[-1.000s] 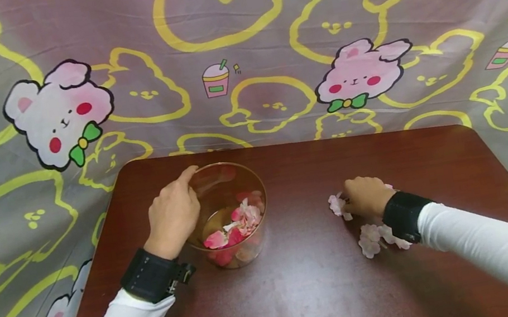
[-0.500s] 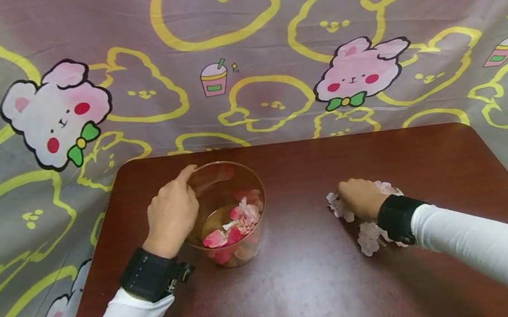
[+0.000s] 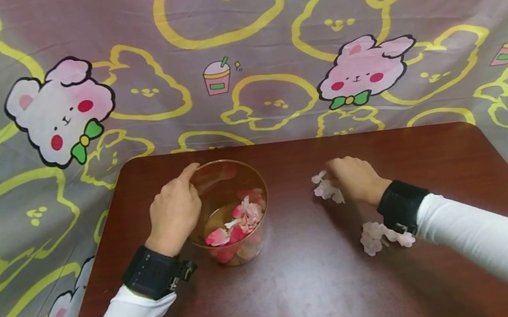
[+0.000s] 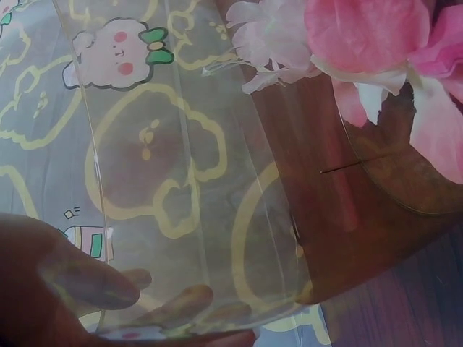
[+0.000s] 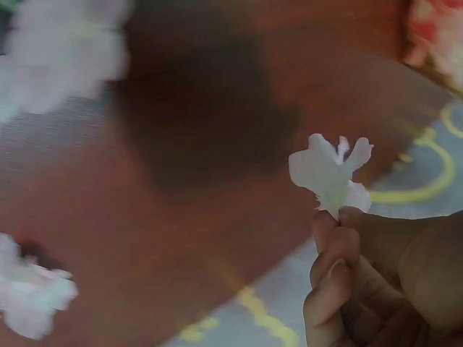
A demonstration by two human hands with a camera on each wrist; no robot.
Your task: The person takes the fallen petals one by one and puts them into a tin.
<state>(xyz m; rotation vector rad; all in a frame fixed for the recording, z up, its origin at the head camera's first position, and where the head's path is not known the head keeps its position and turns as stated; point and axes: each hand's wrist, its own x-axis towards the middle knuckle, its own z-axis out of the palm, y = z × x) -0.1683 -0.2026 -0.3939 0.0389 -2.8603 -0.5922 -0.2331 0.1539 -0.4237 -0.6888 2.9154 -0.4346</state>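
Note:
In the head view, my left hand [image 3: 175,213] grips the far-left rim of a clear, amber-tinted plastic container [image 3: 241,247]. The left wrist view shows the fingers [image 4: 181,303] against its transparent wall. Pink and white artificial petals [image 3: 247,213] lie inside. My right hand [image 3: 356,180] is to the right of the container, over the table. Its thumb and fingers pinch a pale pink artificial flower [image 5: 331,173], seen sharpest in the right wrist view. Pale blossoms [image 3: 327,191] show just left of those fingertips. Nearer the wrist lies a cluster of similar flowers [image 3: 374,236].
A dark reddish-brown table [image 3: 299,298] carries everything. Behind it and at its sides hangs a grey curtain [image 3: 261,55] printed with yellow outlines and rabbit faces. Another pale flower [image 5: 32,293] shows at the lower left of the right wrist view.
My right hand has moved toward the table's far edge, and the pale blossoms at its fingertips have shifted with it. More of the nearer flower cluster shows. The left hand stays on the container.

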